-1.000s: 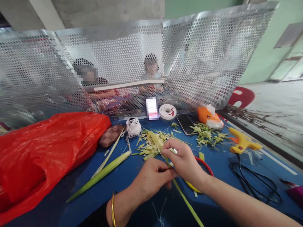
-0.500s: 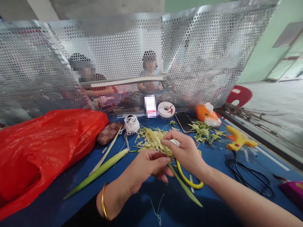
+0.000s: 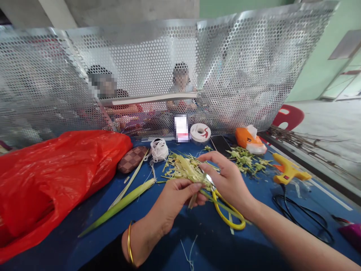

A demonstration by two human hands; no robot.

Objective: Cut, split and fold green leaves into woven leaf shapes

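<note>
Well, my left hand (image 3: 180, 194) pinches a green leaf strip (image 3: 208, 195) on the near side of some leaf scraps (image 3: 183, 168); to its right, my right hand (image 3: 228, 180) curls by yellow-handled scissors (image 3: 220, 216), though I cannot tell whether it grips them.

Soft light is strongest at the right, where the floor (image 3: 338, 120) looks pale, while the blue table (image 3: 158, 248) darkens below the left hand (image 3: 177, 197) and right hand (image 3: 229, 180). Glare streaks the perforated metal screen (image 3: 152, 60) and red plastic bag (image 3: 76, 165). Wide-angle distortion stretches the edges; pixelation masks some patches.
</note>
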